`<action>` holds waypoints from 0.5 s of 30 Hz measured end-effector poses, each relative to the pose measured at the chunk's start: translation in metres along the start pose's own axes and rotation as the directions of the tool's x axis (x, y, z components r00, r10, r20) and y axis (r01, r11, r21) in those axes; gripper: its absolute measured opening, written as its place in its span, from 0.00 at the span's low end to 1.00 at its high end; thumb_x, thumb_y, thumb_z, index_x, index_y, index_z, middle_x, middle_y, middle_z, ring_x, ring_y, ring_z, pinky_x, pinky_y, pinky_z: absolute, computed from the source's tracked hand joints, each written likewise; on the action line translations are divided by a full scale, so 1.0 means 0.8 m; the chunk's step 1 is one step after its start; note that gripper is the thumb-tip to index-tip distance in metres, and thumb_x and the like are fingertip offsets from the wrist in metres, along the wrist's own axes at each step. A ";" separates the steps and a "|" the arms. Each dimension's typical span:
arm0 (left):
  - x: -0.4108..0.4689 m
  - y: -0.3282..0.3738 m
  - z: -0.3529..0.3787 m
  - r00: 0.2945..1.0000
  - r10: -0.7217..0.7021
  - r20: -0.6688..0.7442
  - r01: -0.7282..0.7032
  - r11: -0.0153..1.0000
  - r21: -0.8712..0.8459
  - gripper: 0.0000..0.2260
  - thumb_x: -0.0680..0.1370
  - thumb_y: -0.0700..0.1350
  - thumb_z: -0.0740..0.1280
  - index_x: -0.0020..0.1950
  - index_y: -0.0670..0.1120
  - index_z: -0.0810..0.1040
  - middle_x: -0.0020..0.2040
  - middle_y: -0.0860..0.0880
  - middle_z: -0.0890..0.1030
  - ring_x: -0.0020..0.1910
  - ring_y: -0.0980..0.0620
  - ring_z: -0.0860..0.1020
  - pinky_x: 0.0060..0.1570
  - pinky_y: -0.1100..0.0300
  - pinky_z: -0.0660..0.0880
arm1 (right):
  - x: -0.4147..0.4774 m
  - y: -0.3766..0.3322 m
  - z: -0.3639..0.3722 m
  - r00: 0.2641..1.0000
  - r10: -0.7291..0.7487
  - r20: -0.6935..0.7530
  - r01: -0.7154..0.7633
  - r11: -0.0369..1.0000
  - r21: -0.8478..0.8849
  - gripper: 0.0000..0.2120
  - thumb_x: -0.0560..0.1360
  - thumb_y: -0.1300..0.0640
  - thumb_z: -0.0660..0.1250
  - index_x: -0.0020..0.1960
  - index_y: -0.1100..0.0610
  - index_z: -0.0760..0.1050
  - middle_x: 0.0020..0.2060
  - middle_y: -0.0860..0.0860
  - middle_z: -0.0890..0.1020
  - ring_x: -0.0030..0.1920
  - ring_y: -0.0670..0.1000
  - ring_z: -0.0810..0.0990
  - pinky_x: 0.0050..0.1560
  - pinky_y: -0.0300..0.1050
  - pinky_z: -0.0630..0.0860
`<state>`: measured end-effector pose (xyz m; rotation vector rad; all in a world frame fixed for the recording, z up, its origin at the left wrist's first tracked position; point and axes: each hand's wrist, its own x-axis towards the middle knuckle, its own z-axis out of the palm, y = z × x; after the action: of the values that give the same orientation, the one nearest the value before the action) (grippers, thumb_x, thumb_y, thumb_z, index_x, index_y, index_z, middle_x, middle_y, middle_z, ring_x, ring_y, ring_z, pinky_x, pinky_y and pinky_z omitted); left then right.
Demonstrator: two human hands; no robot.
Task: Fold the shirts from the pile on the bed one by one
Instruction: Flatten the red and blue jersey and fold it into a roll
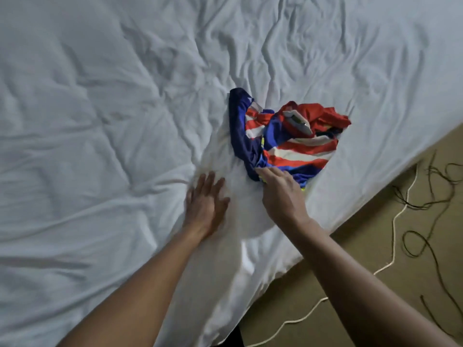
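- The pile of shirts (288, 144) (blue, red and white stripes) lies bunched on the bed (100, 121), near its right edge, which runs diagonally down to the bottom middle.
- Wide rumpled sheet spreads to the left and beyond the pile.
- Left hand (205, 204) lies flat on the sheet, fingers straight.
- Right hand (280, 194) rests straight fingers on the pile's near blue edge; thumb hidden.
- A white cord (394, 221) and dark cords (436, 196) lie on the floor (375, 246).
- A white tag (298, 121) shows inside a red collar, its writing too blurred to read.
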<state>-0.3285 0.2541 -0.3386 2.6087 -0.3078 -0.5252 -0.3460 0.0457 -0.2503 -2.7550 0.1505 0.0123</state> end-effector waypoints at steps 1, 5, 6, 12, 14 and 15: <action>-0.011 -0.001 -0.018 0.999 -0.039 -0.008 0.037 0.987 -0.156 0.30 0.80 0.61 0.54 0.80 0.50 0.68 0.82 0.47 0.63 0.82 0.46 0.59 0.78 0.56 0.52 | -0.023 -0.019 0.005 1.000 -0.007 0.006 0.007 1.000 0.019 0.22 0.74 0.66 0.67 0.66 0.53 0.81 0.57 0.52 0.84 0.51 0.61 0.80 0.49 0.54 0.79; -0.086 -0.024 -0.072 0.921 -0.389 0.034 0.314 0.685 -0.657 0.14 0.81 0.54 0.64 0.58 0.49 0.84 0.58 0.47 0.85 0.60 0.45 0.81 0.63 0.57 0.74 | -0.116 -0.107 0.015 0.995 -0.073 0.068 0.066 0.993 0.098 0.21 0.74 0.65 0.69 0.65 0.51 0.81 0.58 0.49 0.84 0.51 0.57 0.80 0.48 0.48 0.78; -0.103 -0.032 -0.078 0.885 -0.456 0.095 0.363 0.549 -0.753 0.14 0.79 0.58 0.64 0.54 0.50 0.84 0.53 0.48 0.86 0.56 0.45 0.82 0.61 0.50 0.77 | -0.138 -0.127 0.020 0.990 -0.101 0.097 0.088 0.988 0.124 0.21 0.74 0.64 0.69 0.65 0.51 0.81 0.58 0.48 0.83 0.52 0.56 0.80 0.48 0.48 0.78; -0.175 -0.077 -0.078 0.819 -0.515 0.253 0.454 0.312 -0.835 0.24 0.63 0.61 0.76 0.50 0.46 0.83 0.47 0.45 0.88 0.50 0.43 0.86 0.57 0.38 0.81 | -0.222 -0.193 0.035 0.839 -0.314 0.445 0.214 0.941 0.261 0.22 0.79 0.56 0.65 0.73 0.49 0.74 0.69 0.48 0.76 0.66 0.56 0.74 0.64 0.48 0.72; -0.194 -0.083 -0.083 0.835 -0.512 0.204 0.433 0.381 -0.817 0.18 0.61 0.56 0.75 0.47 0.48 0.85 0.45 0.47 0.88 0.48 0.44 0.86 0.55 0.39 0.81 | -0.220 -0.195 0.020 0.809 -0.318 0.494 0.201 0.940 0.276 0.25 0.79 0.50 0.67 0.76 0.48 0.71 0.73 0.48 0.73 0.70 0.54 0.72 0.68 0.47 0.68; -0.202 -0.087 -0.088 0.835 -0.520 0.179 0.422 0.397 -0.815 0.16 0.62 0.56 0.75 0.46 0.50 0.85 0.44 0.49 0.88 0.47 0.45 0.87 0.54 0.40 0.82 | -0.212 -0.194 0.010 0.822 -0.299 0.485 0.174 0.942 0.286 0.26 0.79 0.47 0.67 0.76 0.48 0.70 0.72 0.48 0.74 0.69 0.53 0.73 0.67 0.47 0.70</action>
<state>-0.4365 0.3907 -0.2639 1.6863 0.6425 -0.5289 -0.4984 0.2095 -0.1953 -2.4118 -0.3248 0.6346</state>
